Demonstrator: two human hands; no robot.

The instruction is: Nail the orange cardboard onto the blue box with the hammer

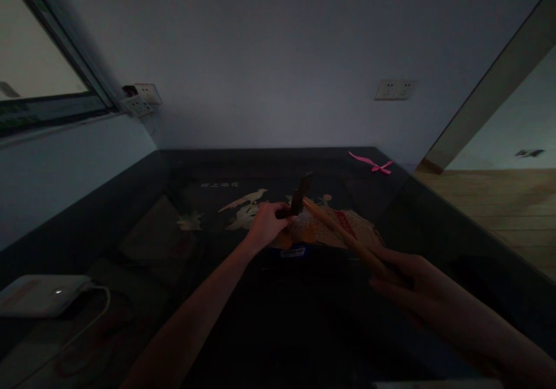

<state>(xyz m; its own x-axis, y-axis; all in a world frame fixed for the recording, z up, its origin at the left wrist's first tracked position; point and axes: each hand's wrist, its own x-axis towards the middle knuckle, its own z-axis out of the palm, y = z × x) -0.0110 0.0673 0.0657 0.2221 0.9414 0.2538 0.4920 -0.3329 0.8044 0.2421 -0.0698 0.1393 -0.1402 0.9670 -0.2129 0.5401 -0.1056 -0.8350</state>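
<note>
My left hand (270,222) is at the middle of the dark table, its fingers closed round a small dark object (300,194) that stands up from them. My right hand (408,282), lower and to the right, grips a long wooden stick (343,235). The stick's far tip is right beside the dark object; whether they touch is hard to tell. Beneath the stick lies a brown speckled sheet (315,230) with a red strip, and a small blue label (293,252) shows at its near edge.
The dark glossy table (191,166) meets a wall with sockets (394,90). A pink ribbon (380,168) lies near the back right edge. At the left is a white device (43,294) with a white cable. Pale bird and flower pictures (245,204) mark the tabletop.
</note>
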